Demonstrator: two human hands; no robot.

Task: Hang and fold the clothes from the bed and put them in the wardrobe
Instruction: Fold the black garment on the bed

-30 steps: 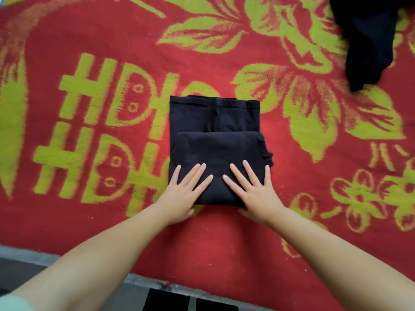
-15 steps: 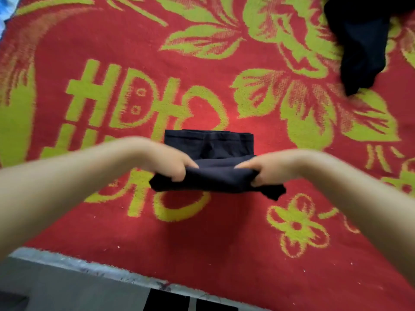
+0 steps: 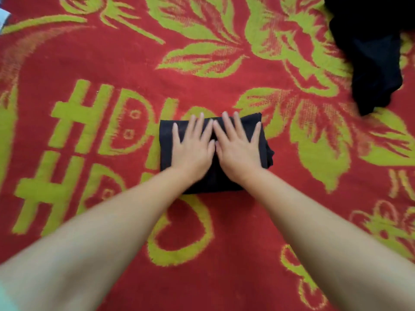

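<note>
A single wide-angle camera sits on the person's head and looks forward and steeply down along both bare forearms onto the red and green bedspread (image 3: pixel 224 86). It is close: the left hand (image 3: pixel 193 147) and right hand (image 3: pixel 238 147) lie near the frame's middle on a folded black garment (image 3: pixel 165 149). Edges bend and blur slightly.
</note>
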